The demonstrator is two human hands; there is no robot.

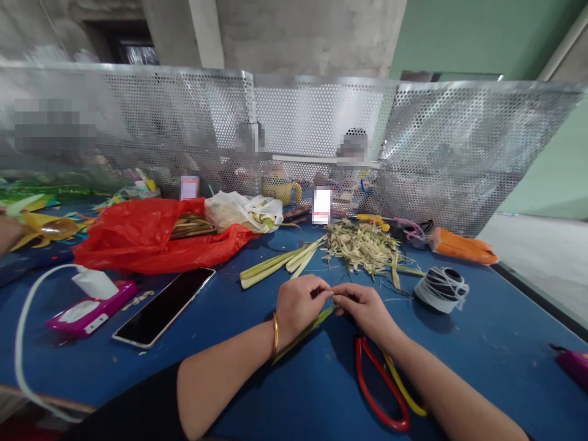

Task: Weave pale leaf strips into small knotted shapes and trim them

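Observation:
Over the middle of the blue table, my left hand and my right hand meet fingertip to fingertip. Both are closed in a pinch on a narrow green plant strip, which slants down beneath my left hand. Its upper end is hidden by my fingers. Partly under my right wrist lies a tool with a red loop handle, with a yellow handle beside it; its working end is hidden. Pale green stalks lie just beyond my left hand. A heap of shredded plant scraps lies beyond my right.
A spool of grey thread and an orange packet are at right. A black phone, a magenta power strip with a white cable, and a red plastic bag occupy the left. A perforated metal screen crosses behind.

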